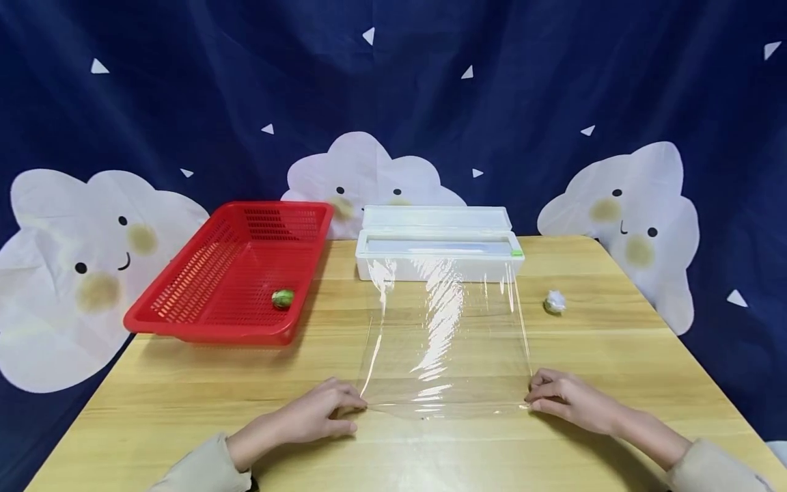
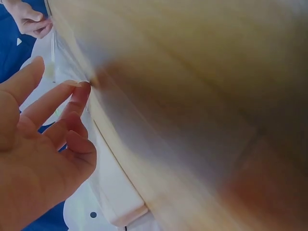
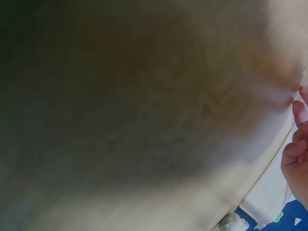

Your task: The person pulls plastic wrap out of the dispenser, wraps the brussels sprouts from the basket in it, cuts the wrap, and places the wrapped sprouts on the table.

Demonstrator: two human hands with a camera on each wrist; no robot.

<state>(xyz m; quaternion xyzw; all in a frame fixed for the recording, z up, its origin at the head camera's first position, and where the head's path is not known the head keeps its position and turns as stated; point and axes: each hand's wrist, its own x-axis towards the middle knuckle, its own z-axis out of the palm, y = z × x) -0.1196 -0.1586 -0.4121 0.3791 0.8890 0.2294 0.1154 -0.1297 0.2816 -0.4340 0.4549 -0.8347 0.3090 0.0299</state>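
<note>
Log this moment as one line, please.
left hand: pinches clear film | right hand: pinches opposite corner | film: extends from open white box | red basket: one green item inside

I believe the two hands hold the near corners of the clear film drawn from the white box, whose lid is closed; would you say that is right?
Not quite: the lid of the white box is open, as the head view shows. The left hand and right hand do hold the near corners of the clear film drawn from it.
</note>
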